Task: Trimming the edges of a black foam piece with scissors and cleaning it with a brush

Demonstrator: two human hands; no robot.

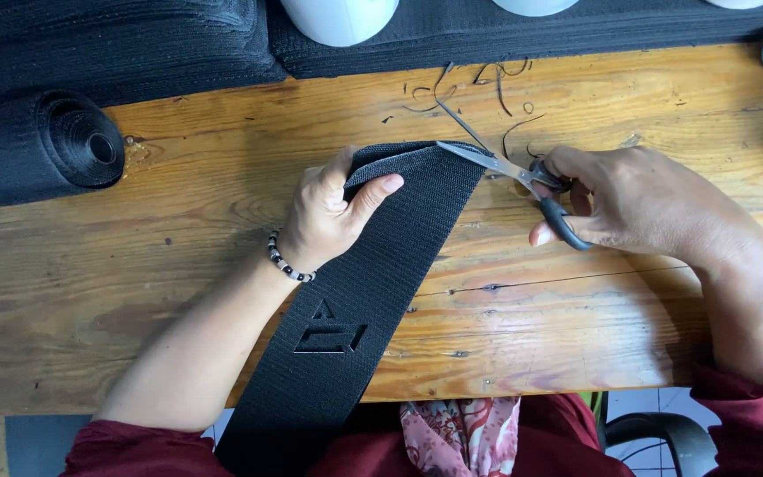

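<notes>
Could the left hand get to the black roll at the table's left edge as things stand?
Probably yes, though not freely: bare wooden table lies between the left hand and the black roll. But that hand is pinching the folded black strap under the scissors, so it would have to let go.

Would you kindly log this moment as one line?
left hand: pinches folded black strap | right hand: holds scissors, blades open at strap end | thread scraps on wooden table

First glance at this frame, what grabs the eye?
The wide black strap running up the middle of the wooden table, its folded end pinched by the left hand. The right hand works open scissors at that end. A black webbing roll lies far left.
</notes>
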